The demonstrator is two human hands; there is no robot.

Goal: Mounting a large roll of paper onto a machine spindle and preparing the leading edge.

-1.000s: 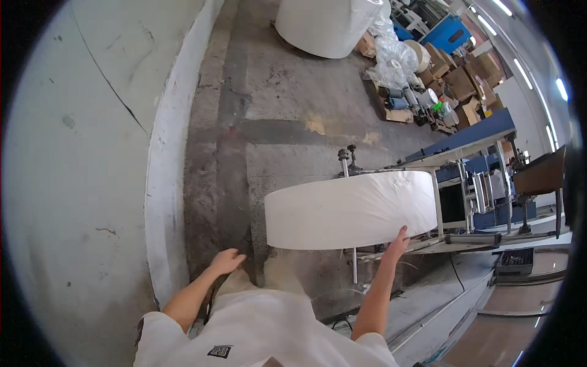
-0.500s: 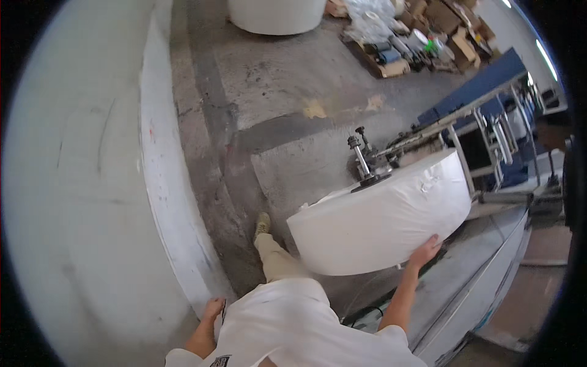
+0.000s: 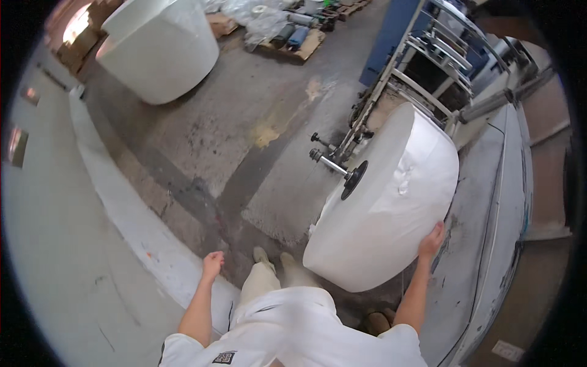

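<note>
A large white roll (image 3: 385, 214) of wrapped, sheet-like material is mounted on a metal shaft (image 3: 332, 164) with a black round flange (image 3: 354, 180). Its wrapping looks wrinkled near the top. My right hand (image 3: 432, 240) rests against the near right side of the roll, fingers extended along its surface. Out to the left, beside the pale wall, my left hand (image 3: 213, 264) hangs in the air with its fingers curled in; nothing shows in it. The roll's far end is hidden.
A metal machine frame (image 3: 422, 79) with rollers stands behind the roll. Another big white roll (image 3: 165, 55) stands on the floor at the far left. Plastic wrap and cylinders lie on a cardboard sheet (image 3: 299, 46). A low white ledge (image 3: 122, 208) runs along the left.
My view has swung left, bringing the far roll fully into sight. My left hand has come forward from my side. My right hand stays against the mounted roll.
</note>
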